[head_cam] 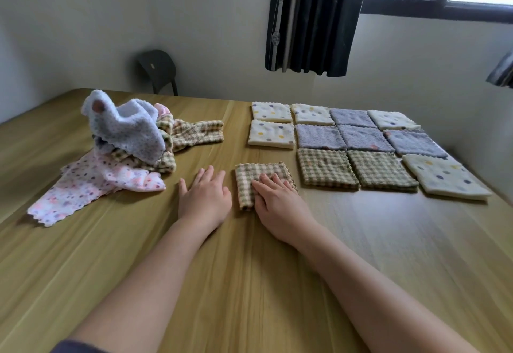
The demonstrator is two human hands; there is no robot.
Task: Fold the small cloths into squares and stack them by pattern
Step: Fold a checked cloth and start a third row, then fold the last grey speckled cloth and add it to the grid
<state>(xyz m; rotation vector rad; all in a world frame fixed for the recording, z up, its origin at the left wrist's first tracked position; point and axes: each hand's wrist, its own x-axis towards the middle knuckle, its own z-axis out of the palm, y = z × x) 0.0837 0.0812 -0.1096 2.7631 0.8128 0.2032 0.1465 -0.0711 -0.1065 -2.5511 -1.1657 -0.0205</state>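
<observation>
A folded green-checked cloth (251, 176) lies on the wooden table (361, 241) in front of me. My right hand (277, 200) presses flat on its right part with straight fingers. My left hand (205, 194) rests flat on the bare table just left of it, touching no cloth. To the right lie folded squares in rows: cream dotted ones (271, 133), purple ones (319, 137) and checked ones (327, 168). At the left sits a heap of unfolded cloths (125, 136), with a pink dotted one (91, 186) spread in front.
A dark chair (158, 70) stands behind the table's far edge. A wall runs close along the table's right side, below a window with a dark curtain (313, 19). Bare table surface stretches toward me beneath my forearms.
</observation>
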